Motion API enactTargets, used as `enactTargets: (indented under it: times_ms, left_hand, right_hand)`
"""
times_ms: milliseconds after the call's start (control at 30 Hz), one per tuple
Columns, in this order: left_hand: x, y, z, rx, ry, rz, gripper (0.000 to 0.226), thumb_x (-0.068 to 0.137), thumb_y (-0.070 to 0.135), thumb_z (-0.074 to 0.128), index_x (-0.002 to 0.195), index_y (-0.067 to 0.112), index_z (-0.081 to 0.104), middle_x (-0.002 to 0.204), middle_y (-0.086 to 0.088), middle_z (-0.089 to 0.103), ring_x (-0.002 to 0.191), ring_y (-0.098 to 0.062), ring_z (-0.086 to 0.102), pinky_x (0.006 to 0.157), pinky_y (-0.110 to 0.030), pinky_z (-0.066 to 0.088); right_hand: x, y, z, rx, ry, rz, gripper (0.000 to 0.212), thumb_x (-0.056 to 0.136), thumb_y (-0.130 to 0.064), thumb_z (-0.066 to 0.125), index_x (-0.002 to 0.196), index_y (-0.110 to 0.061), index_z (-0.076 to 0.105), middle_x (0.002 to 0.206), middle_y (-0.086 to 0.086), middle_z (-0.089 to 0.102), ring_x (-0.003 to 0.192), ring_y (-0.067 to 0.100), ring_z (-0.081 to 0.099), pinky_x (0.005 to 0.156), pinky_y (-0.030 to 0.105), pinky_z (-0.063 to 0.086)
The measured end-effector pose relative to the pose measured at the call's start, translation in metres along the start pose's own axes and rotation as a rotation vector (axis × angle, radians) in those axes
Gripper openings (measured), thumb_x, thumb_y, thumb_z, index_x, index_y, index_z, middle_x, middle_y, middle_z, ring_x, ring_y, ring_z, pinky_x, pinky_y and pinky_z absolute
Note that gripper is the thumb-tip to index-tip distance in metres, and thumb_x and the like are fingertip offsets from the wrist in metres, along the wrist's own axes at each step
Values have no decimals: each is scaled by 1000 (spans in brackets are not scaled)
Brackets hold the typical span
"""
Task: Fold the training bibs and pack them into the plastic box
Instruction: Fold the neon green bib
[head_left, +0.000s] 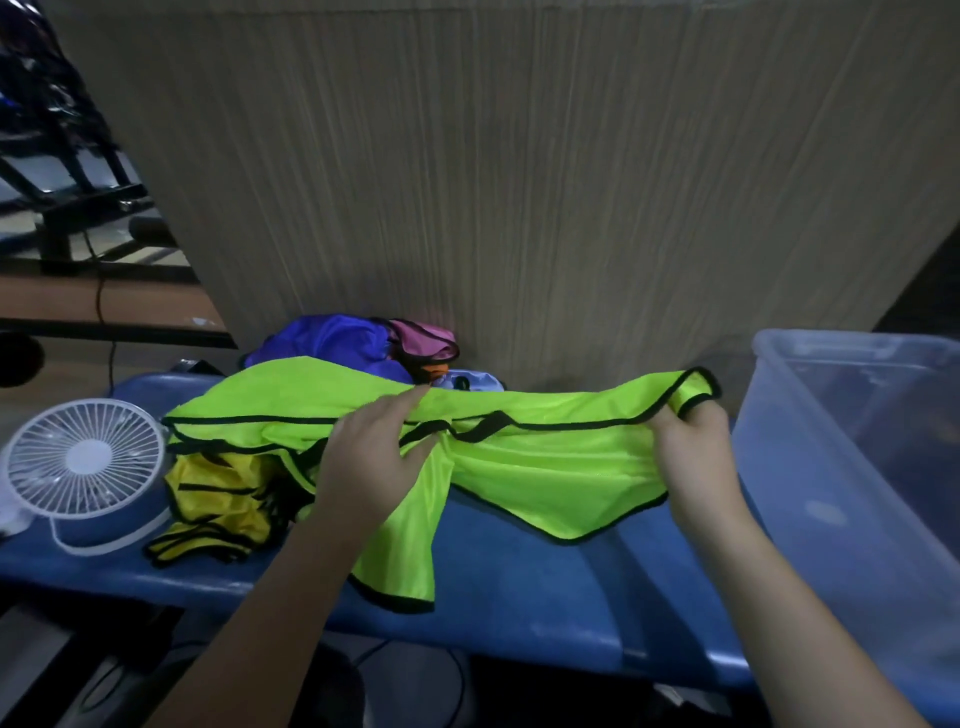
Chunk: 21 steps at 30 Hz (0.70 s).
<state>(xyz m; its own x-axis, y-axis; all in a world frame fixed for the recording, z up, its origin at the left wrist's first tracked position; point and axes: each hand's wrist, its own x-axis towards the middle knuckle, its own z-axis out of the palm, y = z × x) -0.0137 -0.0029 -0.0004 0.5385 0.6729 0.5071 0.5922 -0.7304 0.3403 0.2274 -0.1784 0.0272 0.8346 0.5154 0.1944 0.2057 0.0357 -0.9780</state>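
Neon-green bib (545, 457) (black-trimmed) stretched above blue bench (519, 587), pinched at its corner by right hand (691, 457), pressed under spread left hand (374, 457). Beside it, yellow bibs (218, 499), white fan (85, 457); plastic box (810, 467) at right.
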Motion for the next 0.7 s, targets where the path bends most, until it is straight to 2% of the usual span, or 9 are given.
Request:
enactTargets:
  times_ms: [67,133,233,300,367,467,533,633,700]
  left_hand:
    - [0,2,2,-9,-28,-24,32,90,36,71,120,27,69,104,7,72,101,-21,64,86,-37,50]
    - [-1,6,2,-10,-32,-59,19,92,35,67,110,31,71,99,11,72,98,-19,63,80,-34,48]
    - [-2,10,3,-67,-58,-173,15,94,37,64,108,35,70,102,16,73,98,-14,65,76,-30,49]
    - [-2,14,5,-119,-79,-229,13,94,37,64,106,35,69,103,17,73,97,-12,67,74,-29,49]
    - [-3,19,7,-181,-92,-257,12,94,36,65,105,34,70,101,17,73,98,-10,67,72,-28,47]
    - [-4,27,13,-297,-134,-288,11,92,34,67,103,32,71,91,14,68,96,-9,65,69,-26,41]
    - [-3,31,19,-388,-166,-307,14,89,39,69,101,33,72,93,14,69,95,-7,64,74,-28,46]
    - [-2,41,25,-562,-224,-334,17,80,43,69,95,36,70,95,14,72,94,-1,65,88,-35,53]
    - [-2,49,28,-674,-292,-321,15,81,32,73,96,32,69,93,12,73,91,-1,68,91,-38,53]
  right_hand:
    - [-1,4,0,-105,-85,14,17,83,-17,61,84,0,64,76,10,68,73,15,57,68,44,53]
    - [-3,5,3,-174,-149,24,26,76,-25,57,83,0,61,74,14,66,72,17,56,72,52,53]
    - [-11,0,8,-197,-284,5,25,72,-25,53,85,-5,63,77,16,66,73,17,57,68,44,50]
    - [-15,-2,11,-186,-485,-4,25,73,-22,55,92,-8,64,85,14,68,79,18,60,72,39,50]
    - [-22,-2,11,-228,-739,-15,29,75,-20,59,104,-16,64,101,14,67,92,21,64,87,43,51]
    - [-30,-4,10,-271,-1002,50,45,79,-32,62,124,-34,58,119,0,61,115,14,57,101,35,43]
    - [-36,-4,15,-276,-1037,33,58,78,-55,64,132,-39,53,124,-5,52,122,6,51,106,27,39]
    - [-47,4,30,-467,-929,-143,97,61,-91,56,141,-38,43,117,-16,39,119,-7,42,106,20,34]
    - [-53,9,40,-542,-834,-217,106,55,-95,54,144,-42,33,116,-25,32,116,-11,42,101,20,38]
